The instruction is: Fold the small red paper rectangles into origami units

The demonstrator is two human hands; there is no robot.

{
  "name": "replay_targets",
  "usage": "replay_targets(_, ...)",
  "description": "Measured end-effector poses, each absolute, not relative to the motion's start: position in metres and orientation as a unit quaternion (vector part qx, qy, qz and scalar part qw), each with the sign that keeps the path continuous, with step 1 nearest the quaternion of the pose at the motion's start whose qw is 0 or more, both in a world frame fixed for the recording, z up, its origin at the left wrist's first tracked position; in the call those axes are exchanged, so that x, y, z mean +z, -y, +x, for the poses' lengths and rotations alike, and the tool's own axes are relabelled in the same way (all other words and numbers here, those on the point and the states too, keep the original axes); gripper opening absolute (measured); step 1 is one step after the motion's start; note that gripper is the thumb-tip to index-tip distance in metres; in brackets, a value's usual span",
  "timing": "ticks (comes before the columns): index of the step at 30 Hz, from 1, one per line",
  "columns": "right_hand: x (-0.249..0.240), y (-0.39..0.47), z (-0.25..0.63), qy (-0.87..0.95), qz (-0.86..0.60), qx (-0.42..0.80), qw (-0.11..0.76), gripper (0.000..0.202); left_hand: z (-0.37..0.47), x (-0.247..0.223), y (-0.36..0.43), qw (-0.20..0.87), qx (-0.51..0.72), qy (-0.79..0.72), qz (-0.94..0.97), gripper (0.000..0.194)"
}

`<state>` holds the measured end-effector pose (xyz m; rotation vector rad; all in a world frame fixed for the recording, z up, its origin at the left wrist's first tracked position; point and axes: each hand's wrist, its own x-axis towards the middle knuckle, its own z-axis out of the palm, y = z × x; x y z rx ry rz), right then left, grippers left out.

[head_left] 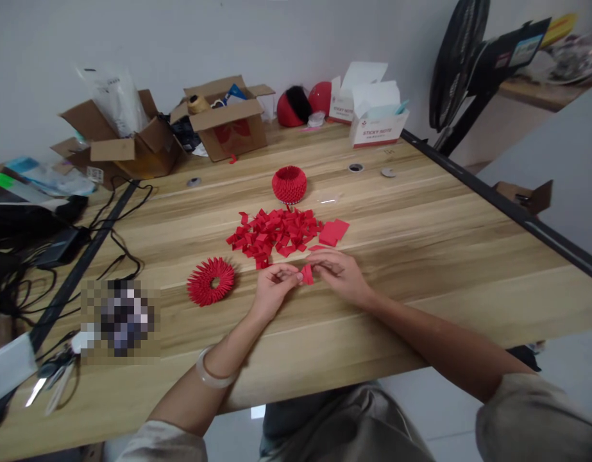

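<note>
A small folded red paper piece (308, 274) is between my two hands above the wooden table. My left hand (275, 287) pinches its left side with thumb and fingers. At its right side is my right hand (341, 276), thumb and fingers drawn together on the paper. Just beyond them lies a loose pile of folded red paper pieces (276, 231), with flat red sheets (333, 232) at its right. A round red paper bowl (289, 185) stands behind the pile. To the left of my left hand rests a spiky red paper ring (210, 282).
Open cardboard boxes (233, 131) and white sticky note boxes (377, 128) line the back. Black cables (117, 237) and scissors (55, 372) lie at the left, near a blurred-out item (125, 317). A black fan (456, 64) stands beyond the right edge.
</note>
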<state>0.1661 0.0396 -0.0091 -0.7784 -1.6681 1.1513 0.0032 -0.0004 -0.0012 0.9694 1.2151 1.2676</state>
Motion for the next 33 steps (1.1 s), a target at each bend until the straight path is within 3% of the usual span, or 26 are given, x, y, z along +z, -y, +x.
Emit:
replay_targets(7, -0.0086, -0.0420, 0.1653, 0.621, -0.330, 0.612, 0.362, 0.018, 0.0019, -0.0016, 0.0014, 0.522, 0.524, -0.520, 0.427, 0.020)
replay_targets(28, -0.0065, -0.0426, 0.1648, 0.591, -0.321, 0.658, 0.338, 0.023, 0.0018, -0.0024, -0.0003, 0.513, 0.512, -0.525, 0.447, 0.022)
replay_targets(33, -0.0086, -0.0448, 0.1651, 0.514, -0.297, 0.731, 0.337, 0.024, 0.0028, -0.0010, 0.0009, 0.492, 0.515, -0.521, 0.471, 0.021)
